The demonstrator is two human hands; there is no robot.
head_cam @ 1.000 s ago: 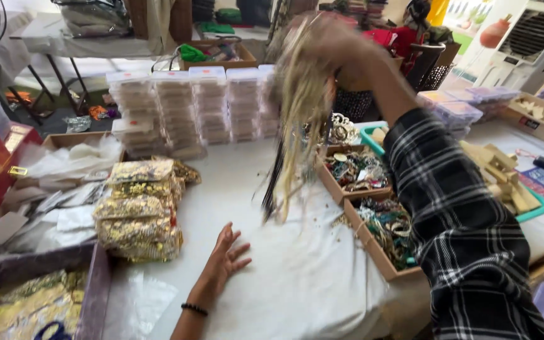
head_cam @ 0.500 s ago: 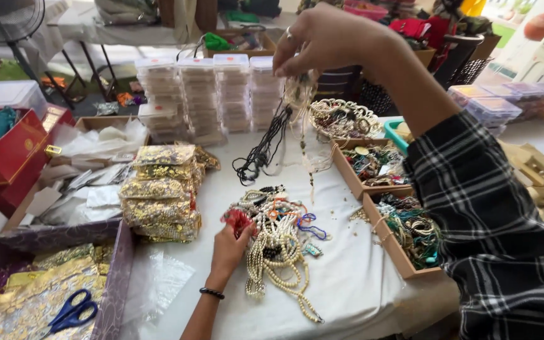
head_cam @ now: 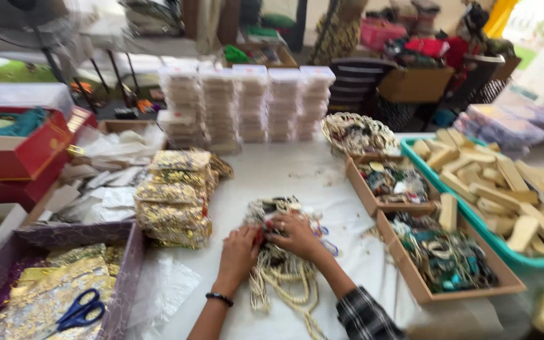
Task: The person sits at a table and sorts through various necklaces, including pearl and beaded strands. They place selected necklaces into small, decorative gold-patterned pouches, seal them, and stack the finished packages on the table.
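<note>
White table [head_cam: 284,170], two hands on one bead pile [head_cam: 281,267]

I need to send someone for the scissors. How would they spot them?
Start at the purple box at the table's near left corner, lined with gold foil pouches. The scissors lie on that foil, the only blue-handled thing there.

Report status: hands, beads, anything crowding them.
Left hand and right hand both pressed on the bead necklace pile, grip unclear. Gold pouches sit left, jewellery trays right, both apart from the pile.
</note>
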